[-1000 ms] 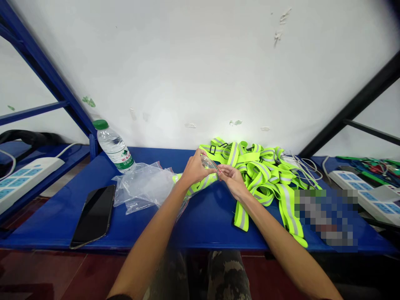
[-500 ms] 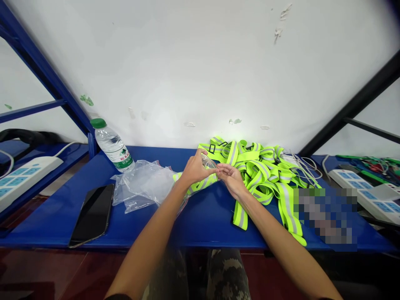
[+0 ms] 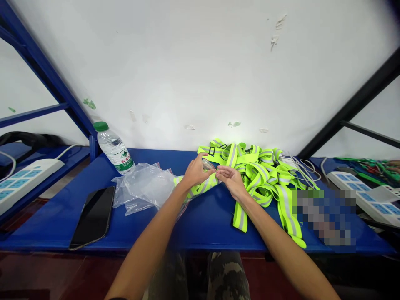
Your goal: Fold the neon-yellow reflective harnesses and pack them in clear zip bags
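Over the middle of the blue table, my left hand (image 3: 196, 171) is curled around the top of a clear plastic bag (image 3: 206, 165). A folded yellow-green reflective strap (image 3: 203, 187) shows in the bag, beneath the fingers. My right hand (image 3: 231, 180) pinches the bag's edge, its fingertips almost meeting those of the left; the exact grip is partly hidden. Just beyond the right hand spreads a tangled pile of reflective straps (image 3: 258, 166) with grey stripes and black buckles. Flat clear bags (image 3: 143, 185) lie left of my left hand.
A water bottle (image 3: 115, 148) with a green cap and a black phone (image 3: 93, 216) are on the left of the blue table (image 3: 206, 233). White cables (image 3: 304, 171) lie behind the pile at right. Power strips (image 3: 31, 175) sit at both sides, and a white wall stands behind.
The view has shifted slightly. Both hands keep hold of the bag in nearly the same place, with only small finger movement at its edge.
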A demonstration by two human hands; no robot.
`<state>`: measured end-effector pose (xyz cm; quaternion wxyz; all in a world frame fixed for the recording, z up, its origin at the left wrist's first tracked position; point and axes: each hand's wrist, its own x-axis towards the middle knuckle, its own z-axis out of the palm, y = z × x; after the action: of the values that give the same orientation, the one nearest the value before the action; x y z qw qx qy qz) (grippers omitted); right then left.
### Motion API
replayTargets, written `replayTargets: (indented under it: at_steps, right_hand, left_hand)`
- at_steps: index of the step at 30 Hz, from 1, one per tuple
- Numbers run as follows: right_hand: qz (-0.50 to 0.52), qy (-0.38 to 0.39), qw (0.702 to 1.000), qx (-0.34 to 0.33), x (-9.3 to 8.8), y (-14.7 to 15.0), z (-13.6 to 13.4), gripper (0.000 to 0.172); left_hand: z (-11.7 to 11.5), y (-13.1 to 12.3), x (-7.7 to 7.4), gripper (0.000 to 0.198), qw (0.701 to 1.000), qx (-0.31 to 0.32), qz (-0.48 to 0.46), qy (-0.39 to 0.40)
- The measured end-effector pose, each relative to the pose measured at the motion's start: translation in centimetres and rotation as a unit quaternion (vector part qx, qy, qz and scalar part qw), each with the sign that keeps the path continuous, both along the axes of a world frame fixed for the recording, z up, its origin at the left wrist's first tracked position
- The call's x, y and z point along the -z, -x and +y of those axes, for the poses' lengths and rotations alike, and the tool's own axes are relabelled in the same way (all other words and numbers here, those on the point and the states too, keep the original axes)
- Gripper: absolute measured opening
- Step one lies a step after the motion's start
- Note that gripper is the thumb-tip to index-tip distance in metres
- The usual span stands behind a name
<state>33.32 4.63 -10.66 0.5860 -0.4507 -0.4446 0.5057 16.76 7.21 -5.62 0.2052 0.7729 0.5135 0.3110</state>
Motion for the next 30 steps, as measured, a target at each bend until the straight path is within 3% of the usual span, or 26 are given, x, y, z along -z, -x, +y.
replayTargets:
  at_steps: [4,8,12,15,20,25,30]
  right_hand:
    - [-0.018,-0.006,1.000,-0.009,-0.1,-0.1,0.0,0.045]
    - [-0.092,-0.046,0.994,-0.024,-0.3,-0.4,-0.1,0.034]
    - [-0.213,-0.130,0.968,-0.021,-0.6,-0.9,-0.4,0.023]
    - [-0.250,-0.148,0.956,-0.028,-0.5,-1.1,-0.5,0.022]
    - [-0.263,-0.135,0.954,-0.044,-0.2,-1.3,-0.2,0.031]
    - [-0.266,-0.146,0.945,-0.122,-0.3,-1.4,0.1,0.046]
    - [-0.177,-0.079,0.973,-0.122,-0.2,-1.6,0.1,0.034]
  left_hand:
    - [-0.2,0.0,-0.3,0.059,1.000,0.006,-0.014,0.002]
    - [-0.3,0.0,-0.4,0.056,1.000,0.010,-0.029,-0.002]
    - [-0.4,0.0,-0.4,0.057,0.999,0.022,-0.045,0.010]
    - [-0.5,-0.1,-0.5,0.058,0.998,0.031,-0.044,0.021]
    - [-0.6,-0.2,-0.7,0.056,0.999,0.024,-0.046,0.016]
    - [-0.6,-0.1,-0.6,0.054,0.997,0.037,-0.062,0.001]
    - [-0.1,0.4,-0.4,0.062,0.991,0.048,-0.126,0.020]
